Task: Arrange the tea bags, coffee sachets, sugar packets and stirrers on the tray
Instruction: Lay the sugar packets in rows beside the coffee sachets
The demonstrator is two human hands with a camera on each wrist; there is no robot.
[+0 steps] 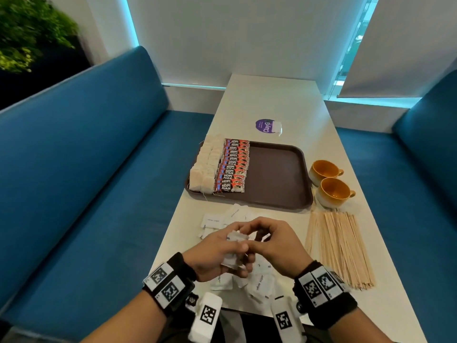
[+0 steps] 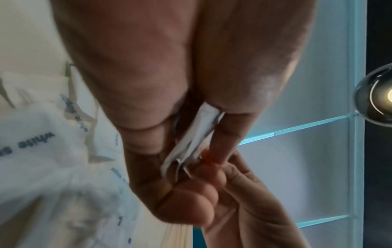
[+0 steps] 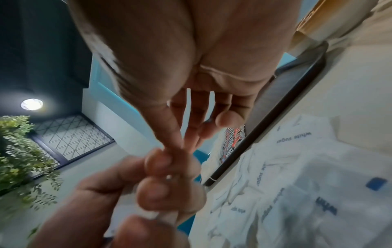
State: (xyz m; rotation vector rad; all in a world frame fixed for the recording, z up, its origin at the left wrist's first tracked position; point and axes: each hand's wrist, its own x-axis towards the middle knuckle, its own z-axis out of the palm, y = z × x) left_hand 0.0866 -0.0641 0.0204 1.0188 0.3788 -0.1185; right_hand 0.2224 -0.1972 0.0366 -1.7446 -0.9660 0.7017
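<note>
I saw cool daylight through the window blinds (image 1: 259,33), the table (image 1: 284,105) evenly lit. Edges bowed and smeared. Both wrist views were blurred up close, and a ceiling lamp (image 2: 381,97) glared.

The coffee sachets (image 1: 232,167) on the tray read "KOPI JUAN". The sugar packets (image 1: 262,284) say "white sugar". A purple sticker (image 1: 264,125) further up the table reads "ClayG", perhaps cut short by a tea bag.
</note>
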